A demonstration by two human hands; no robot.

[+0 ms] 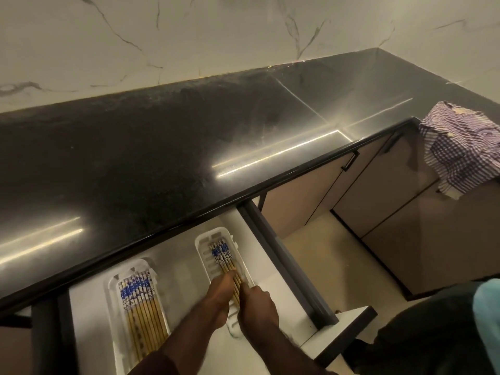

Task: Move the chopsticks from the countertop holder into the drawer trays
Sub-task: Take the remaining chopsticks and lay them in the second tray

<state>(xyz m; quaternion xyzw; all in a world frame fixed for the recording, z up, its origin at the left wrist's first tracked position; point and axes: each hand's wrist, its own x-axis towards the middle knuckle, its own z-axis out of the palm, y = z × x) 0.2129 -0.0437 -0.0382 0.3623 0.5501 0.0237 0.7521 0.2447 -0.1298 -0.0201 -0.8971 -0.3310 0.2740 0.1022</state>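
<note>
You have the black counter [140, 147] in front of you with no chopstick holder in view on it, and below its edge the drawer [186, 253] stands pulled out, so by my reading you are at the settling stage, not fetching. Two white trays lie in the drawer, well apart. The left tray [113, 282] holds a full row of chopsticks [143, 304] lying side by side, patterned blue-and-white ends toward the counter, with neither hand touching them. The right tray [201, 244] holds a smaller bundle [223, 255], pointing the same way, and both hands are on it. Your left hand [216, 296] lies over the bare wooden ends with its fingers stretched along them, pressing rather than gripping; your right hand [257, 307] sits just beside it, fingers curled onto the sticks from the other side, though I cannot tell whether it pinches them or only nudges them. To finish this well, keep the bundle flat on the tray floor, square the sticks between your two hands so they lie parallel like the left row, and lift your hands straight off so nothing rolls. A checked cloth [460, 147] hangs over the counter edge far to the right, clear of your work.
</note>
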